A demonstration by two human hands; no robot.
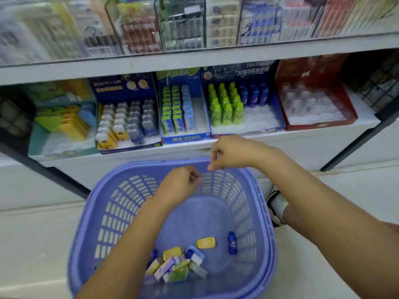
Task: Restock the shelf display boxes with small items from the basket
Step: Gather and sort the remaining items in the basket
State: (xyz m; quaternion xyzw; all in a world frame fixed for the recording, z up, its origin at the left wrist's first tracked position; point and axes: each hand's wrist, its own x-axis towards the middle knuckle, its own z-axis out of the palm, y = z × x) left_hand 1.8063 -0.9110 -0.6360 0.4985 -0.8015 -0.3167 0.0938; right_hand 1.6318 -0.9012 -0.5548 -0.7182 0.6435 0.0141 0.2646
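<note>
Basket (86, 212): blue slotted plastic, standing on the floor below the lower shelf (323, 145). At its bottom lies a pile of small packets (177, 266) in purple, green, yellow and white; apart from the pile lie a yellow case (205, 242) and a small blue bottle (232, 242).

Display boxes on the lower shelf, left to right:
- The teal box (34, 143) holds yellow, green and blue flat pieces at its rear.
- The dark blue box (129, 147) holds rows of white and grey items.
- The blue box (185, 138) holds green packets (170, 108) and light blue packets (187, 104), with its right column bare.
- The bottle box (277, 108) holds green bottles (224, 104) and blue bottles (253, 93), with its front rows bare.
- The red box (319, 124) holds clear items.

Writing: the bottle box header begins "ERAS". The remainder and all other labels are too blurred to read.

Left hand (179, 182): over the basket, fingers curled. Whether they grip anything cannot be told.

Right hand (228, 154): above the basket's far rim, fingers curled together and pointing down. Contents, if any, cannot be told.
</note>
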